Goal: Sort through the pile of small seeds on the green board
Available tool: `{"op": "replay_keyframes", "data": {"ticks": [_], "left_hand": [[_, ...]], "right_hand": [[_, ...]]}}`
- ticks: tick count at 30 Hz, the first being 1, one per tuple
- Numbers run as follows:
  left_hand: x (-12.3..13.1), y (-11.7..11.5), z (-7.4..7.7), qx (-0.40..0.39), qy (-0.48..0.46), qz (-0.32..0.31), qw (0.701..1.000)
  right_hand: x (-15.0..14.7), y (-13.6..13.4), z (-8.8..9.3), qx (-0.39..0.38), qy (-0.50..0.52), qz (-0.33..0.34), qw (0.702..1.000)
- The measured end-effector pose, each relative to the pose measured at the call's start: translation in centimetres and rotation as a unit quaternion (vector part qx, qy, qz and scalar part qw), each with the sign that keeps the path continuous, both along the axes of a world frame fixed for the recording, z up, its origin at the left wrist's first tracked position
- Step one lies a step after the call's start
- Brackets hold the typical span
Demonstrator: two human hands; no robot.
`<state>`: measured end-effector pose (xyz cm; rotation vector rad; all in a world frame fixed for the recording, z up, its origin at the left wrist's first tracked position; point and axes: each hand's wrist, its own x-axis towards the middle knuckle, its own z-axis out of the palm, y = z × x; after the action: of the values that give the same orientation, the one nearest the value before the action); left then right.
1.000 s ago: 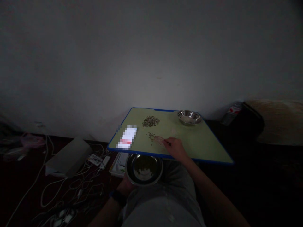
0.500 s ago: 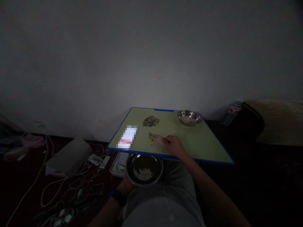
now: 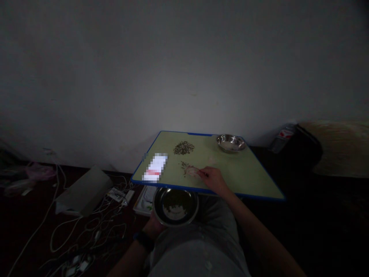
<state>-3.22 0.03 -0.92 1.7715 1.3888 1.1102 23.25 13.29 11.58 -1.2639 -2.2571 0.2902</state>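
Note:
My left hand (image 3: 156, 225) grips a steel bowl (image 3: 196, 213) by its left side, just below the near edge of the small table (image 3: 239, 177). Small dark green grains (image 3: 177, 200) cover part of the bowl's bottom. Over the tabletop, my right hand (image 3: 213, 179) pinches a pale pinkish, see-through flat piece (image 3: 191, 171) whose kind I cannot make out. Its far end is at a few scattered dark grains (image 3: 183, 165). Farther back lies a larger heap of mixed dark and light grains (image 3: 183, 147).
A second steel bowl (image 3: 230, 143) stands at the table's back right. A lit phone (image 3: 155, 168), blurred out, lies at the left. White cables (image 3: 95, 219) and a grey box (image 3: 83, 190) are on the floor. At right is a plastic bottle (image 3: 284, 136). A wall rises behind.
The see-through piece and my right hand have shifted very slightly near the scattered grains. My left hand and its bowl stay in place.

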Motion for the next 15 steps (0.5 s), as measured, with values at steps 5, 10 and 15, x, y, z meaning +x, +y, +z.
{"op": "replay_keyframes", "data": {"ticks": [5, 10, 15], "left_hand": [[0.5, -0.2, 0.9, -0.013, -0.007, -0.015, 1.000], [0.8, 0.0, 1.2, -0.020, -0.060, 0.027, 0.998], [0.0, 0.2, -1.0, -0.020, -0.040, 0.046, 0.998]], "right_hand": [[0.0, -0.1, -0.1, -0.005, 0.005, 0.008, 1.000], [-0.3, -0.1, -0.1, -0.009, 0.014, 0.007, 1.000], [-0.8, -0.1, 0.2, -0.017, 0.016, 0.040, 0.999]]}}
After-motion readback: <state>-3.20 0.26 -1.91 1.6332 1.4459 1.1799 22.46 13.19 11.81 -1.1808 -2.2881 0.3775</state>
